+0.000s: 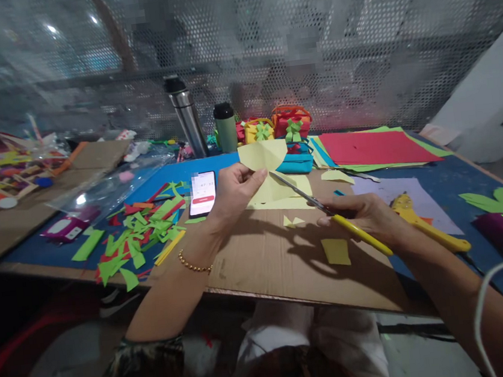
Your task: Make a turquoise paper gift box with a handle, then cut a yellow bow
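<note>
My left hand (236, 190) pinches a pale yellow paper (263, 155) with a curved edge, held above a brown cardboard sheet (250, 255). In my right hand (368, 214) are scissors (361, 235) with yellow handles, their blades pointing up and left, the tips close to the lower part of the paper. Whether the blades touch the paper I cannot tell. More yellow paper (300, 181) lies behind the blades. Below, small yellow scraps (294, 222) and a larger yellow piece (335, 251) rest on the cardboard.
Green and red paper strips (137, 241) and a phone (202, 194) lie left. Two bottles (189, 120) (225, 128) and small paper bags (292, 122) stand behind. Right are red sheets (374, 147), a yellow glue gun (425, 223) and a white cable (482, 301).
</note>
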